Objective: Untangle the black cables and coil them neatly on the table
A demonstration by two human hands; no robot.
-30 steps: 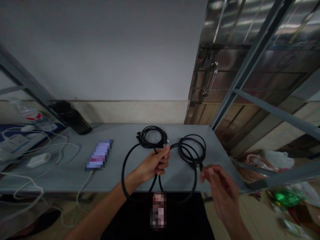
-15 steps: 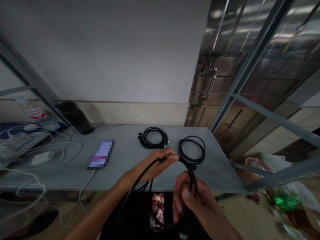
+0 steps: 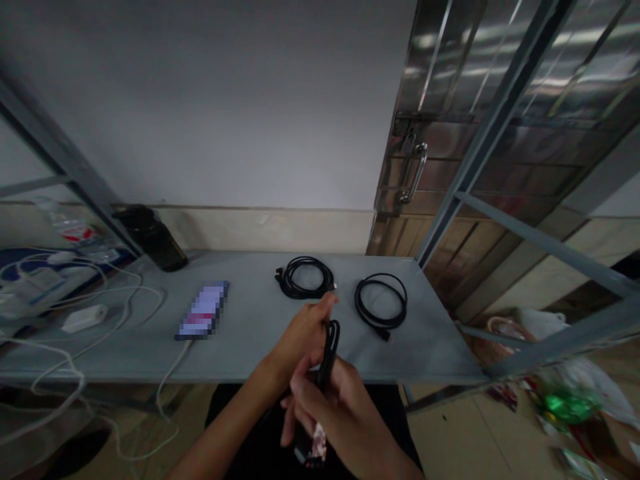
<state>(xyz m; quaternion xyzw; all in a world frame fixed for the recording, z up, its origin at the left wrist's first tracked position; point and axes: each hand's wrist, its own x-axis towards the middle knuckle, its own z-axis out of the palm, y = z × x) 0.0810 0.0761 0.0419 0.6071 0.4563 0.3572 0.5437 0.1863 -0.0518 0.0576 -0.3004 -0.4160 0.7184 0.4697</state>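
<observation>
A black cable (image 3: 329,350) is gathered into a narrow bundle of loops between my hands, above my lap. My right hand (image 3: 340,407) is closed around the lower part of the bundle. Against its upper end is my left hand (image 3: 303,333), fingers pressed together on the cable; its grip is partly hidden. A dark plug (image 3: 302,448) hangs below my right hand. Beyond them on the grey table (image 3: 250,353) lie two coiled black cables: one coil (image 3: 305,295) at the middle, another coil (image 3: 383,321) to the right.
A phone (image 3: 203,312) with a white cord lies to the left, near a black bottle (image 3: 155,240). White cables and an adapter (image 3: 85,318) clutter the left side. Another lit phone (image 3: 319,441) rests on my lap. A metal post (image 3: 450,207) stands at the table's right end.
Both hands have come together toward the left. The wide open loop of cable is now drawn into a tight bundle in my right hand. Both table coils stay put.
</observation>
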